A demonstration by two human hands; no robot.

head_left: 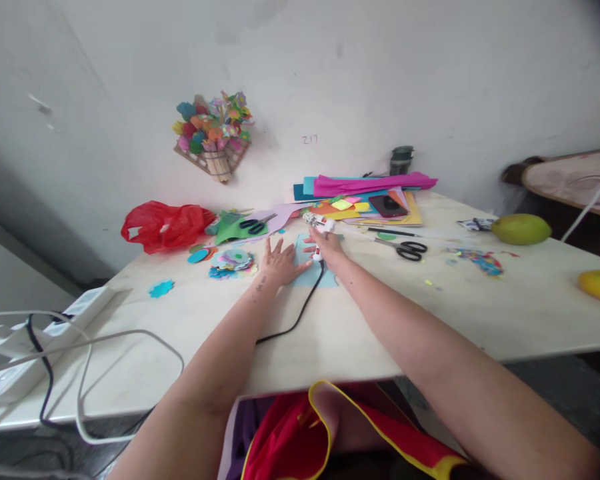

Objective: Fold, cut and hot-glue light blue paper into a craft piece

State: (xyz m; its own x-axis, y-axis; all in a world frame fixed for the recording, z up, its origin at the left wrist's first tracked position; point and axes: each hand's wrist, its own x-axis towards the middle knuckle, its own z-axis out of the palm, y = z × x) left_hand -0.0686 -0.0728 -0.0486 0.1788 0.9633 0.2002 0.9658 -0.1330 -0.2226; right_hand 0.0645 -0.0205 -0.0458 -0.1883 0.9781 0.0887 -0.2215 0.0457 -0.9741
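My left hand (279,264) lies flat with its fingers spread, at the left edge of a light blue sheet (305,274) on the table. Fingers wrapped round it, my right hand (329,247) holds a white glue gun (319,223) above the sheet. A black cord (307,300) runs from its lower end towards me. Left of my left hand is a pile of flower-shaped cutouts (234,261). Black-handled scissors (410,250) lie to the right of my right hand.
A red plastic bag (167,225), green sheet (233,227) and second scissors (254,225) are at the back left. Coloured sheets (370,183) and a phone (389,205) lie at the back. A power strip (45,343) with cables is left; a green mango (521,229) is right.
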